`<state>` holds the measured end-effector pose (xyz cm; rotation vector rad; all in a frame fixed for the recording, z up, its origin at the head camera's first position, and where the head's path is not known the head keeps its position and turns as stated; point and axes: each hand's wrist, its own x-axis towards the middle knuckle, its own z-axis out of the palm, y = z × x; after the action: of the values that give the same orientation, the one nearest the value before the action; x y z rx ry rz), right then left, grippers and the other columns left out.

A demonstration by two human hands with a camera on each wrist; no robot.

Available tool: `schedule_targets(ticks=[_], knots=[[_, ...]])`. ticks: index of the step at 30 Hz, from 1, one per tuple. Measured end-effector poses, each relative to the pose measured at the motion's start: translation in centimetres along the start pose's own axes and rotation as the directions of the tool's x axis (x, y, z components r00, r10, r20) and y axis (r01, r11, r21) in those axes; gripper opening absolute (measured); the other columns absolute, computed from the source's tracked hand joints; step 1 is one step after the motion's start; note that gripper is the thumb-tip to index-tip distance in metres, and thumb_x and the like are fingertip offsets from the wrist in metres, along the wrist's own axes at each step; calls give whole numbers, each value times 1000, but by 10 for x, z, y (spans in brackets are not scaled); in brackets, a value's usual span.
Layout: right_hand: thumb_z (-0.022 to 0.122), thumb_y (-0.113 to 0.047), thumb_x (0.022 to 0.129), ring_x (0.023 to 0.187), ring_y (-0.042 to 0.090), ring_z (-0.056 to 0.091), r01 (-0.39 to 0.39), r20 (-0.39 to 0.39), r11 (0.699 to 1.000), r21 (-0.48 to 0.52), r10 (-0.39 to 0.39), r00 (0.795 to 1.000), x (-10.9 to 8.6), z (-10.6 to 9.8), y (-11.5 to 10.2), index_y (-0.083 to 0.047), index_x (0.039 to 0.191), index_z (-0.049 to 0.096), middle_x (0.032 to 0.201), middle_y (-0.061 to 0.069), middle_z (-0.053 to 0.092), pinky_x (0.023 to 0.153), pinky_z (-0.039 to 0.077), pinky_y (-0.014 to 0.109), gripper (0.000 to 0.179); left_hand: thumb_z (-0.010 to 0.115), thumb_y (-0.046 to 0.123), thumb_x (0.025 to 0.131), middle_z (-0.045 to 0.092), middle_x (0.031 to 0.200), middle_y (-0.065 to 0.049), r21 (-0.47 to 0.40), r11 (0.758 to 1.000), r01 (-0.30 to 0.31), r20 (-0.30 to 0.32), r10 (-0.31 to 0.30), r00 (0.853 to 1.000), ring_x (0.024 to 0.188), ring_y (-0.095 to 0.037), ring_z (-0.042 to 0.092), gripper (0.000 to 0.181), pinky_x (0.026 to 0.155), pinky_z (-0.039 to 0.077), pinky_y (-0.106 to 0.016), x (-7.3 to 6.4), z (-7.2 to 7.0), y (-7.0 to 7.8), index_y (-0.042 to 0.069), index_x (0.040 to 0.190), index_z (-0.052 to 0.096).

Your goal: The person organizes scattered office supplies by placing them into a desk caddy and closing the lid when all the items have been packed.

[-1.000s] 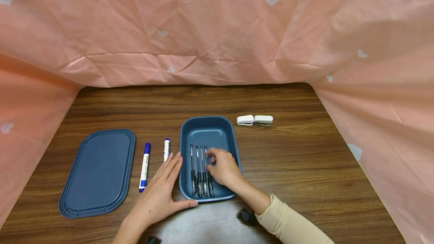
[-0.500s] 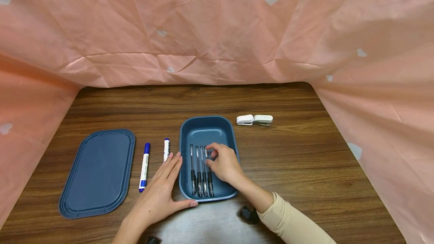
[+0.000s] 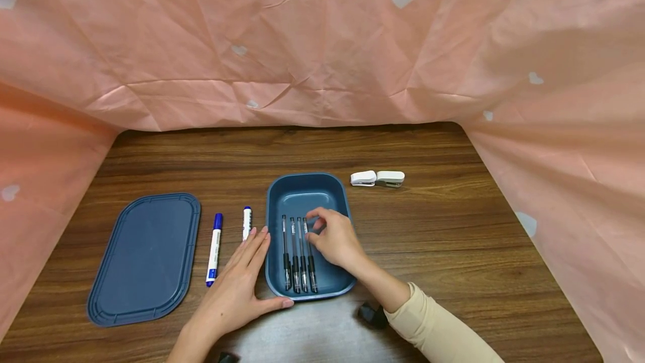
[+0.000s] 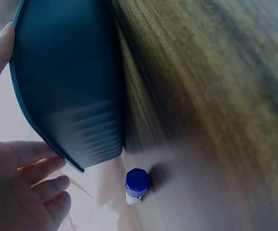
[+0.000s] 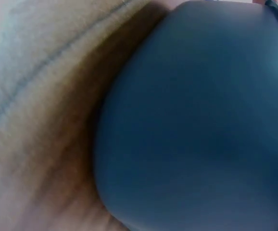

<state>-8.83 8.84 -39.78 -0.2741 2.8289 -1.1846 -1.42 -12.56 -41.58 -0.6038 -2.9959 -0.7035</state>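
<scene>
A blue rectangular box (image 3: pixel 297 198) stands in the middle, with several black gel pens (image 3: pixel 286 265) side by side in its nearer half. My left hand (image 3: pixel 237 293) braces the box with fairly straight fingers along its left rim and the thumb at the near edge. In the left wrist view, thumb and fingers (image 4: pixel 38 166) touch the rim. Inside the box, my right hand (image 3: pixel 335 240) has its curved thumb and forefinger apart, their tips beside the upper part of the rightmost pen (image 3: pixel 309 262). The right wrist view shows mostly the box's blurred outer wall (image 5: pixel 192 125).
A flat blue lid (image 3: pixel 146 256) lies at the left. Two blue-and-white markers lie between lid and box: one marker (image 3: pixel 214 251) in full, another marker (image 3: pixel 247 222) partly behind my left hand. Two white staplers (image 3: pixel 364 178) sit end to end beyond the box's right side.
My right hand has shifted slightly farther from me along the rightmost pen. The left hand stays against the box, and the pens look nearly unmoved.
</scene>
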Motion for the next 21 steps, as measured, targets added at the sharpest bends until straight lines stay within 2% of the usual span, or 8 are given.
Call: schedule_targets(ticks=[7, 13, 18, 21], knots=[[78, -11, 80, 62, 9, 57, -37, -23, 999, 33, 38, 999, 6, -17, -6, -11, 112, 69, 86, 5, 63, 56, 48, 22, 33, 59, 83, 66, 24, 162, -6, -5, 1000, -4, -3, 4, 1000, 150, -31, 20, 119, 116, 29, -54, 0, 0, 0, 7, 153, 28], [77, -14, 82, 70, 18, 61, -61, -55, 997, 50, 64, 996, 17, -41, -8, -13, 115, 68, 89, 6, 64, 58, 48, 24, 34, 58, 84, 67, 23, 162, -6, -1, 1000, -4, 1, 4, 1000, 149, -32, 20, 119, 117, 29, -54, 0, 0, 0, 6, 153, 28], [76, -16, 83, 74, 21, 63, -45, -91, 998, 36, 48, 995, 24, -66, -11, -15, 116, 67, 91, 7, 66, 59, 48, 25, 34, 60, 83, 66, 23, 162, -6, 5, 1000, 4, 5, -4, 1000, 149, -32, 20, 120, 117, 29, -54, 0, -1, 0, 7, 153, 28], [75, -18, 83, 75, 19, 63, -31, -108, 999, 26, 33, 994, 29, -81, -12, -15, 117, 67, 92, 5, 67, 61, 49, 25, 34, 65, 79, 66, 22, 162, -6, 3, 1000, 9, 9, -9, 1000, 149, -32, 20, 119, 116, 29, -54, 0, 0, 0, 7, 153, 27]])
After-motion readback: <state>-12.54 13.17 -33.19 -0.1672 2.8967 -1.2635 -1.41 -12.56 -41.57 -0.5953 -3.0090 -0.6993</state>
